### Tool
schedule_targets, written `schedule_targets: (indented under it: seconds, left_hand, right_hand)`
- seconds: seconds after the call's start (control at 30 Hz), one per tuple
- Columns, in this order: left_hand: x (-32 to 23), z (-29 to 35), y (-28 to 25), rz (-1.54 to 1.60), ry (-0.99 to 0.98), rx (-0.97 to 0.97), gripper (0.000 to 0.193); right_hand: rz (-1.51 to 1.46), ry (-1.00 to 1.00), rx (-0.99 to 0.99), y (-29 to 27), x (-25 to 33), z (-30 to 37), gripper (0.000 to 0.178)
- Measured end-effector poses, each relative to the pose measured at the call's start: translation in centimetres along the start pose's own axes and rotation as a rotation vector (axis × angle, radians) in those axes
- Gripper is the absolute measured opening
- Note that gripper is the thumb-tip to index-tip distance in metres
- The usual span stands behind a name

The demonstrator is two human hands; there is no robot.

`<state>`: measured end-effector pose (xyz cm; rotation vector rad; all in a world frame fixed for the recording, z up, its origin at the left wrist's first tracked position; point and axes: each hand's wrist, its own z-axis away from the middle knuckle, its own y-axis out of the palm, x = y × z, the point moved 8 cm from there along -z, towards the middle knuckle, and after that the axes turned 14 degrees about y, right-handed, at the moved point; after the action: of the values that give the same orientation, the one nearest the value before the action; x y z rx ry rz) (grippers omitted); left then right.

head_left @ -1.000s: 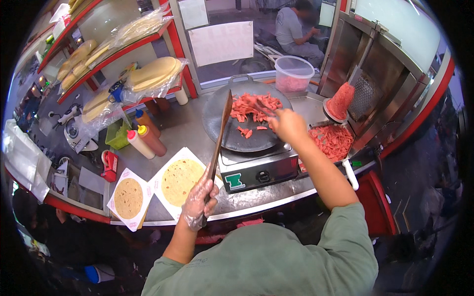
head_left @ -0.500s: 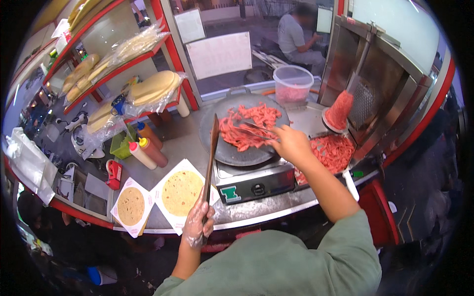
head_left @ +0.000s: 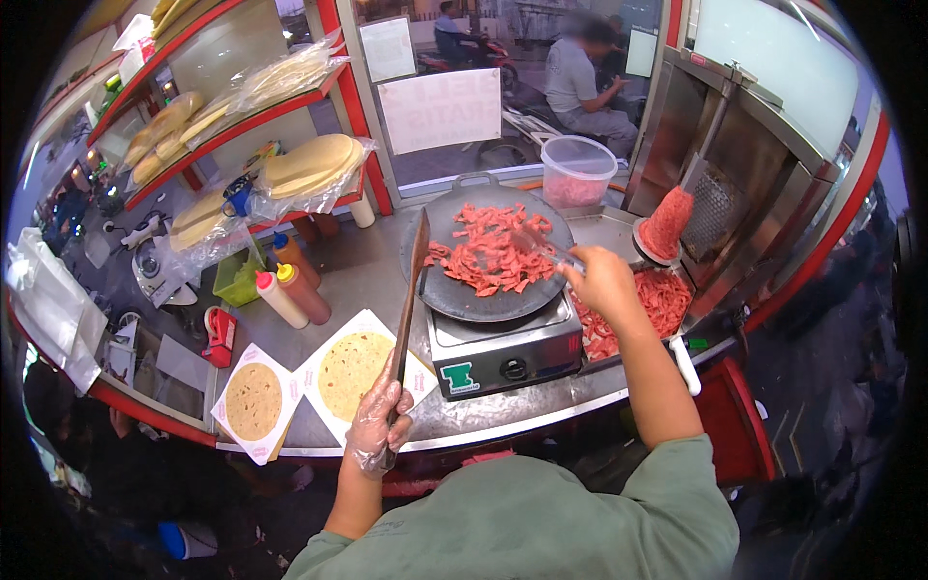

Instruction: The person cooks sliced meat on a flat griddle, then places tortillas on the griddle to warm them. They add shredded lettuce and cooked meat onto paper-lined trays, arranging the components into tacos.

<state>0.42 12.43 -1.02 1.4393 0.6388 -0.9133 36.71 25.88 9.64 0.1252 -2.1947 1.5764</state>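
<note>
In the head view, the steel worktop (head_left: 367, 261) carried a stove (head_left: 503, 362) with a round dark pan (head_left: 464, 302), where red meat strips (head_left: 488, 251) lay spread. The gloved left hand (head_left: 379, 423) was closed around a long wooden tool (head_left: 410, 300); it pointed from the worktop's near edge toward the far edge, leaning slightly right. The right hand (head_left: 604, 282) gripped a blurred metal utensil (head_left: 556, 252), pointing leftward over the meat strips.

Squeeze bottles (head_left: 306, 299) beside a green bin (head_left: 235, 283), a seated person (head_left: 574, 79) outside.
</note>
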Motion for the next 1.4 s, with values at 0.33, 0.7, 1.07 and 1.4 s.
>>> schedule_targets:
  seconds: [0.33, 0.7, 1.07, 1.4]
  left_hand:
    - [-0.8, -0.9, -3.0, -0.206, -0.096, 0.161, 0.064]
    - [1.4, -5.2, 0.6, -0.164, -0.134, 0.274, 0.062]
    - [2.3, -0.6, 3.6, -0.107, -0.158, 0.153, 0.063]
    - [2.7, 2.3, 7.4, -0.854, -0.094, 0.129, 0.069]
  right_hand:
    - [0.085, 0.24, 0.083, -0.1, 1.3, 0.3, 0.035]
    - [-0.119, 0.349, 0.027, -0.9, -0.8, 4.5, 0.04]
    - [-0.074, 0.066, -0.038, 3.2, -2.3, -0.7, 0.032]
    - [-0.978, -0.005, -0.071, 2.6, -12.3, 12.4, 0.042]
